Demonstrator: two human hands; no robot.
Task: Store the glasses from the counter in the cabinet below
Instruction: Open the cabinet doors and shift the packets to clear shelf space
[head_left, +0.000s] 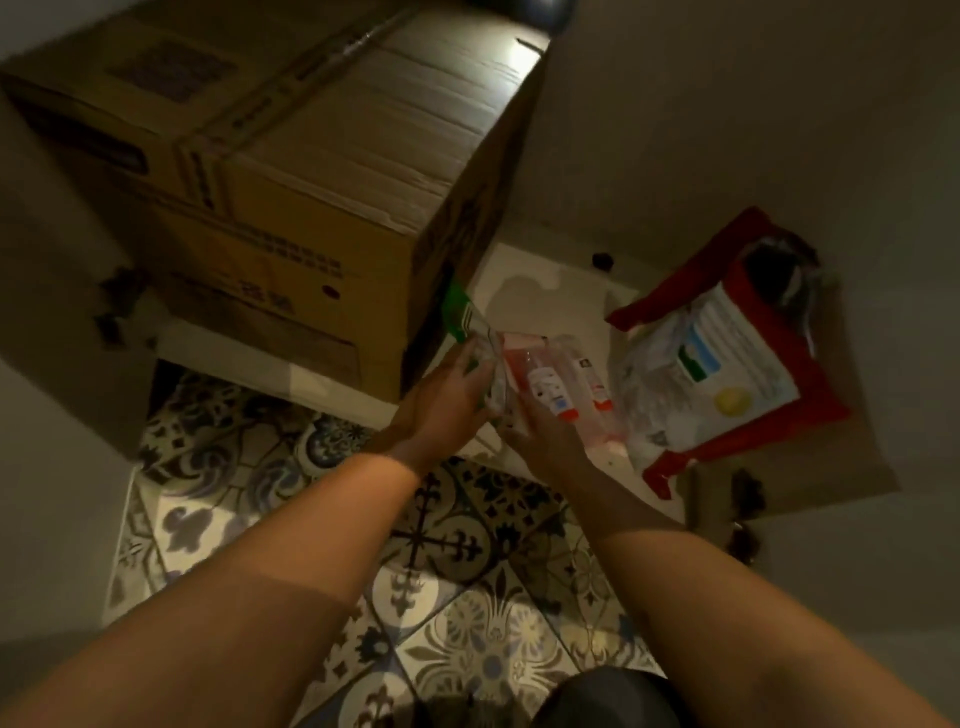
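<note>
I am looking down into an open low cabinet with a white shelf (540, 280). My left hand (441, 402) is closed around a clear glass (493, 371) at the shelf's front edge, beside a green packet (460, 312). My right hand (540, 439) grips the near end of a clear plastic pack of small red-and-white bottles (558, 392) that lies on the shelf, touching the glass. Motion blur hides the glass's exact outline.
A large cardboard box (291, 171) fills the left of the cabinet. A red bag with a white packet (727, 364) sits at the right. Brown cabinet doors stand open at the left (57, 322) and right (810, 473). Patterned floor tiles (441, 545) lie below.
</note>
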